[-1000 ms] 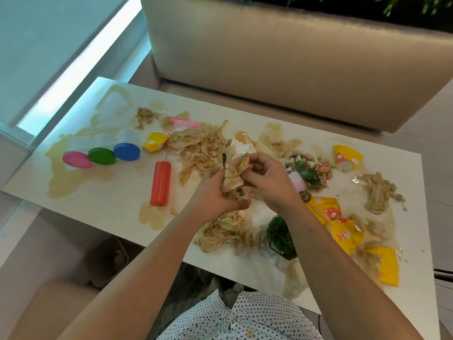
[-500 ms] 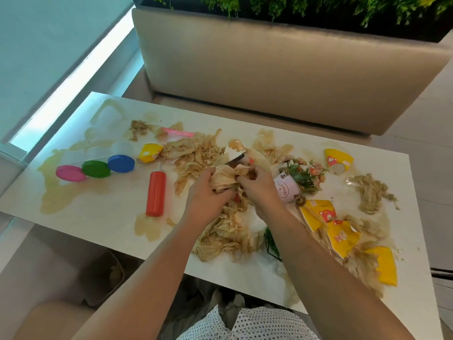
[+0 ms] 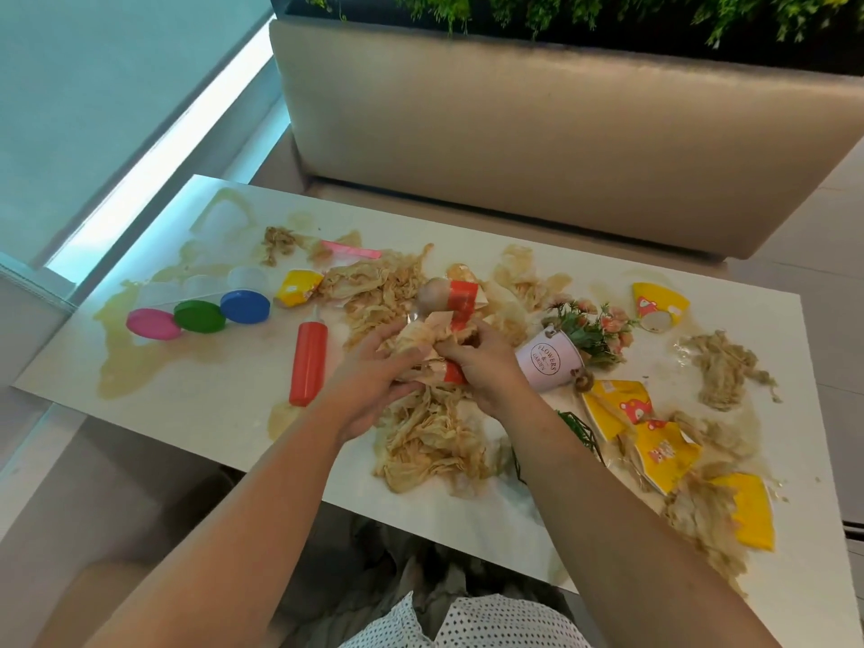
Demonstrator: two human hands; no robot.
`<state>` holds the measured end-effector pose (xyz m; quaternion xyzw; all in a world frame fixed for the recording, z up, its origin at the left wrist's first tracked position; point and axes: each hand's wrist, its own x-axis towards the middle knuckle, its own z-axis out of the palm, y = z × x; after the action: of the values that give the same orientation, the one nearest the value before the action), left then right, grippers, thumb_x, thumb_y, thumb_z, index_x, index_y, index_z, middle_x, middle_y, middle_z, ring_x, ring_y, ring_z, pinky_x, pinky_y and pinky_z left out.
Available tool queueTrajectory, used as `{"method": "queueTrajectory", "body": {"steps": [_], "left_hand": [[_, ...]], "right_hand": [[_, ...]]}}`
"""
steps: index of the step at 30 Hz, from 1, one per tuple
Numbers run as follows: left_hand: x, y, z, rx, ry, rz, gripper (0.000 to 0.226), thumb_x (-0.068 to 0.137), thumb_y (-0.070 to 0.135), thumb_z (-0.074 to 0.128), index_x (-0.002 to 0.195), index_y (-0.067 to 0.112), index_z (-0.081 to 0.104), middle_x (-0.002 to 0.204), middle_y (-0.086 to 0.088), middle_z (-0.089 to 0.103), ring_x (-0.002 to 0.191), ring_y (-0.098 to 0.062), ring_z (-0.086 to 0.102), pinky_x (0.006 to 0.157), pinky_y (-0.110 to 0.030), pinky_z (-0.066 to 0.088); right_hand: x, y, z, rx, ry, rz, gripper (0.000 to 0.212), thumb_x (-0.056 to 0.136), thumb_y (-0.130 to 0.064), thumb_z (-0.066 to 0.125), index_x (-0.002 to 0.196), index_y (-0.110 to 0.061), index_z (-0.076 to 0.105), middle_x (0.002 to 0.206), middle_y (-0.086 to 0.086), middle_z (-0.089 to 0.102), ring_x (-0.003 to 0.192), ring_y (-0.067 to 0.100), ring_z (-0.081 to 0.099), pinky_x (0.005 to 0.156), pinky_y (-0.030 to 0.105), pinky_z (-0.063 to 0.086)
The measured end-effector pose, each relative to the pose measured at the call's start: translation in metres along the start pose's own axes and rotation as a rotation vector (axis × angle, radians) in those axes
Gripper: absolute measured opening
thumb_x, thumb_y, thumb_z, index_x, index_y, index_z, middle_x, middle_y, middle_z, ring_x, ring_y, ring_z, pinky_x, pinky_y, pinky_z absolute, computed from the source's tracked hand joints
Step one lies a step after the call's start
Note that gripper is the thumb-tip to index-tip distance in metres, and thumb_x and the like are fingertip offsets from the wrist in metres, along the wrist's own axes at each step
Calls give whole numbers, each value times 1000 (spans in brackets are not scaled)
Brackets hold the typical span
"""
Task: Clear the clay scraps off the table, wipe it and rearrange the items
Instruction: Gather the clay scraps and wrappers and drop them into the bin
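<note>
Both hands clutch a wad of clay scraps (image 3: 428, 334) at the middle of the table (image 3: 210, 371), the left hand (image 3: 374, 381) and the right hand (image 3: 486, 367) each with fingers curled round it, above a bigger heap (image 3: 430, 441) by the near edge. Limp, damp and likely to tear, it seems best scooped from beneath. The pink bucket (image 3: 549, 362) lies tipped with its flowers (image 3: 594, 329) spilling out; three lidded tubs (image 3: 198, 315) by the left edge hide their contents.
</note>
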<state>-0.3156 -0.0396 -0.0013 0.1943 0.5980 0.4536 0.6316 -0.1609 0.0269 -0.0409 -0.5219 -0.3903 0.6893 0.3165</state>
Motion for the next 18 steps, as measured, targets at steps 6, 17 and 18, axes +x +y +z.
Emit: {"method": "queueTrajectory", "body": {"steps": [6,17,18], "left_hand": [[9,-3,-17,53,170,-23,45,96,6,69,139,14,56,119,-16,72,95,-22,76,75,-36,63],[-11,-35,-48,12,388,-7,19,100,6,64,109,22,65,114,-14,71,102,-28,72,84,-41,61],[-13,-39,-49,7,392,-17,19,100,7,64,112,21,65,114,-14,72,103,-29,72,85,-42,61]], "right_hand": [[5,-11,-4,-99,-167,-1,37,91,-6,71,124,-21,68,111,14,71,92,28,72,75,41,60],[-24,93,-7,-1361,-244,47,75,94,-43,64,155,-22,25,162,15,6,142,44,23,107,54,42],[-28,97,-6,-1404,-244,23,70,95,-37,63,153,-24,26,161,14,7,140,43,24,104,53,44]]}}
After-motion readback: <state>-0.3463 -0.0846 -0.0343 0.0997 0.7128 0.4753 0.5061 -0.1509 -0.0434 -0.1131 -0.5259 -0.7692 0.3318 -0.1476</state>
